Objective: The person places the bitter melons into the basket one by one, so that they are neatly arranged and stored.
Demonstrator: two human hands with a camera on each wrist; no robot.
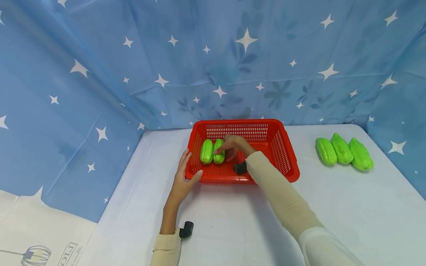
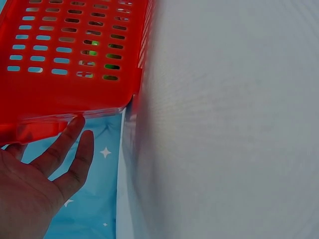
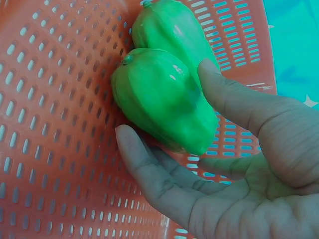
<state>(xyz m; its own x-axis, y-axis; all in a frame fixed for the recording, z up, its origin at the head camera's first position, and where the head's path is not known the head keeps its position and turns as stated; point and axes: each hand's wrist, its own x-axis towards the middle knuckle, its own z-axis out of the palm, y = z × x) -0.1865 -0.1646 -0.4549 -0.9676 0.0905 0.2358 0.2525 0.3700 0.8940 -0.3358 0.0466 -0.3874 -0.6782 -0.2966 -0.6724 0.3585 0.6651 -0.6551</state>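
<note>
In the head view a red plastic basket [image 1: 289, 155] stands on a white-covered table. Side by side in its left part lie two green papayas, the left papaya [image 1: 206, 152] and the right papaya [image 1: 218, 157]. My right hand [image 1: 233, 143] reaches into the basket around the right papaya. In the right wrist view its thumb [image 3: 234, 97] overlaps the fruit, while the spread fingers [image 3: 144, 164] stand beside it with a gap. My left hand [image 1: 181, 186] is at the basket's left end, fingers extended along the rim; the left wrist view shows fingertips right at the rim's underside.
Three more green papayas [image 1: 342, 149] lie close together on the table [image 1: 332, 207] to the right of the basket. A blue curtain [image 1: 216, 66] with white stars hangs behind the table and at its sides.
</note>
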